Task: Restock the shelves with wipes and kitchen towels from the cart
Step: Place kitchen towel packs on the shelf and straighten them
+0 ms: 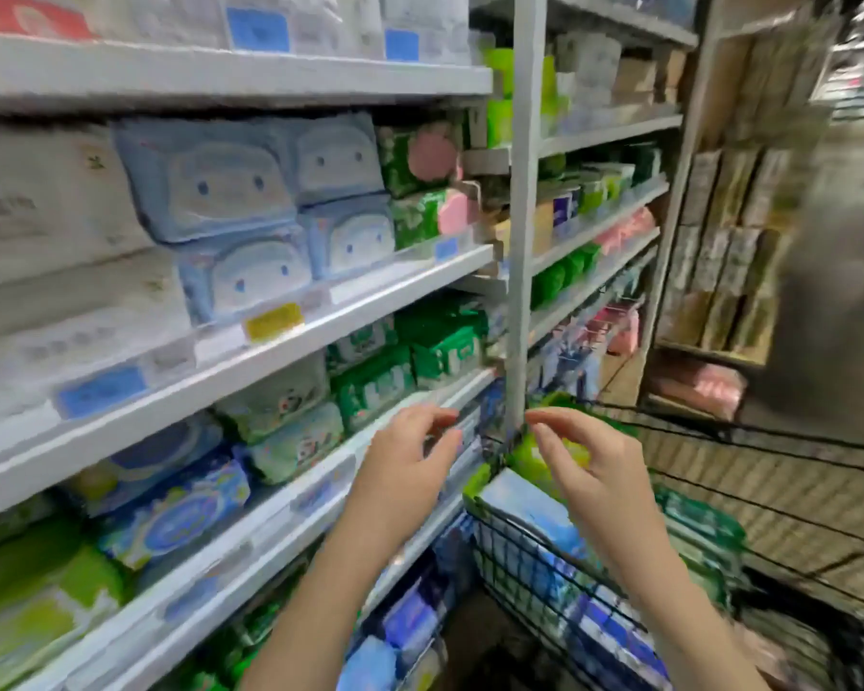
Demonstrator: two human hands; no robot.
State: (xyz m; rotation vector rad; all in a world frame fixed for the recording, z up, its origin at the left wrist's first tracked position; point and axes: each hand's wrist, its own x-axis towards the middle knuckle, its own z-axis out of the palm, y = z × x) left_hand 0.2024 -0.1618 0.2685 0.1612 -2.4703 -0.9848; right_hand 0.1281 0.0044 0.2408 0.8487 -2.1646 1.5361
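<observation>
— White metal store shelves [280, 336], lined with soft packs. Our hands?
— Both half-open, empty: left hand [407, 466] by the shelf edge, right hand [589, 471] over the green plastic pack [522, 461] in the black wire cart [515, 556].

No legible text on anything.

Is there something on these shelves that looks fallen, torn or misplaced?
Nothing stands out. The blue packs and green packs sit stacked on their shelves, none visibly fallen or torn; the blur hides finer damage.
</observation>
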